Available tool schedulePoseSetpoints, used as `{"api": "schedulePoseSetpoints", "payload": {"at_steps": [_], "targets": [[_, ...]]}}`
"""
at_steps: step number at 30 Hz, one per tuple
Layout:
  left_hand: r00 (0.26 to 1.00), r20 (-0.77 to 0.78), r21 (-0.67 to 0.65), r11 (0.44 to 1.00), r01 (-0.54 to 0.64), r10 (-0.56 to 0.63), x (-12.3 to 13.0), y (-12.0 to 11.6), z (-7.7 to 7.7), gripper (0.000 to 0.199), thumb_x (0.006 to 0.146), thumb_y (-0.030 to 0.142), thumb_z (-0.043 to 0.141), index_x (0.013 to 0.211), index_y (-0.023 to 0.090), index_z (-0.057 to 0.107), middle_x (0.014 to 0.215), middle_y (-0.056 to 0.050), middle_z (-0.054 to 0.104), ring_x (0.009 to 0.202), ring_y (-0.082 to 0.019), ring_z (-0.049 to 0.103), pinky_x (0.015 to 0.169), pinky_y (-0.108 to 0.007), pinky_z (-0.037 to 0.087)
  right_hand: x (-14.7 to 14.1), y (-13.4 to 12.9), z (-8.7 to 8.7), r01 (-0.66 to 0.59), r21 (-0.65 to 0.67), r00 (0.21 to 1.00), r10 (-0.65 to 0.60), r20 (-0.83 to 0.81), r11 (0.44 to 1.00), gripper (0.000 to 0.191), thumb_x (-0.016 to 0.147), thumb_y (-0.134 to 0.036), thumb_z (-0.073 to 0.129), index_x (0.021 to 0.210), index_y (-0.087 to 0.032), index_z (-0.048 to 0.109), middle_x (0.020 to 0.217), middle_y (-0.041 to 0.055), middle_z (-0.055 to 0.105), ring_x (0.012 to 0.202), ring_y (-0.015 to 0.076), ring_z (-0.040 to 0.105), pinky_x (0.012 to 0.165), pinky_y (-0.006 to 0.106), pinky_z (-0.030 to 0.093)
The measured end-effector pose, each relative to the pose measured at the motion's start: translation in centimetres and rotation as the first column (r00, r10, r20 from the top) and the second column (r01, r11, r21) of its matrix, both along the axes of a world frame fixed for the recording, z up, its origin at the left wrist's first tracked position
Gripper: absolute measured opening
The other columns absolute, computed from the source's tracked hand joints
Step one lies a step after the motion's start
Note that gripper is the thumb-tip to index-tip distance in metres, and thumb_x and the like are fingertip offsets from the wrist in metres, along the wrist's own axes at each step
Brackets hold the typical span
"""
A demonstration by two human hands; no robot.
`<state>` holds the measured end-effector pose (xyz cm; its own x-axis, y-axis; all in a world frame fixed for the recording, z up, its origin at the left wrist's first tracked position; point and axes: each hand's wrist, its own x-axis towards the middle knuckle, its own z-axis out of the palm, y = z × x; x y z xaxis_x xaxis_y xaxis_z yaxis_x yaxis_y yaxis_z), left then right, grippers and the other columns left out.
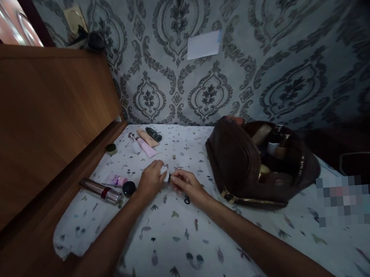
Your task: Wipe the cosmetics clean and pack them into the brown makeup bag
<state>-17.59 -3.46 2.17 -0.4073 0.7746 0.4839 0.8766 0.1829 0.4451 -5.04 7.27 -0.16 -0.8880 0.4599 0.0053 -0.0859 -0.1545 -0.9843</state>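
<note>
My left hand [152, 178] pinches a crumpled white tissue or wipe [165, 173] over the middle of the patterned cloth. Close beside it, my right hand [187, 184] is closed on a small dark tool with a ring handle [186, 200]; the ring sticks out below the fingers. The tool's dark tip meets the white piece, and its exact kind is hidden by the fingers. To the left of my left hand lie a round black jar [129, 188], a pink-capped tube [116, 179] and a metallic brown bottle [101, 190].
A brown handbag [235, 164] stands unzipped at the right with cosmetics inside. Farther back lie a pink tube [146, 147], a peach tube [147, 137], a dark green bottle [154, 134], a white bottle [134, 143] and a round tin [111, 149]. A wooden panel [48, 111] borders the left.
</note>
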Motion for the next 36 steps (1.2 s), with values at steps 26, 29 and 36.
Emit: {"api": "schedulePoseSetpoints", "payload": {"at_steps": [26,29,36], "targets": [[0.648,0.719,0.319,0.948,0.017,-0.253,0.9,0.6,-1.2,0.039,0.091,0.056,0.054,0.079,0.018,0.053,0.067,0.002,0.054,0.060,-0.011,0.050,0.055,-0.022,0.041,0.0,-0.3,-0.4,0.017,-0.028,0.994,-0.020,-0.105,0.999,0.044,0.068,-0.057,0.079,0.078,-0.021,0.055,0.070,-0.0010,0.064,0.052,0.0112,0.054,0.045,0.022,0.035],[0.662,0.728,0.253,0.967,-0.017,-0.178,0.8,0.5,-1.2,0.047,0.089,0.062,0.052,0.073,0.018,0.053,0.060,0.003,0.050,0.051,-0.010,0.045,0.048,-0.022,0.036,0.0,-0.4,-0.5,0.038,0.027,0.992,-0.034,-0.121,0.999,0.043,0.069,-0.053,0.079,0.078,-0.022,0.052,0.064,-0.0044,0.057,0.052,0.0107,0.053,0.045,0.021,0.035],[0.590,0.757,0.256,0.958,0.126,-0.280,1.9,0.6,-1.0,0.043,0.085,0.059,0.059,0.074,0.018,0.052,0.056,0.005,0.050,0.048,-0.010,0.044,0.046,-0.022,0.034,-0.2,-0.1,-0.7,0.144,0.040,0.977,-0.135,-0.165,0.989,0.043,0.070,-0.055,0.077,0.077,-0.022,0.051,0.063,-0.0043,0.057,0.050,0.0104,0.052,0.044,0.021,0.035]]}}
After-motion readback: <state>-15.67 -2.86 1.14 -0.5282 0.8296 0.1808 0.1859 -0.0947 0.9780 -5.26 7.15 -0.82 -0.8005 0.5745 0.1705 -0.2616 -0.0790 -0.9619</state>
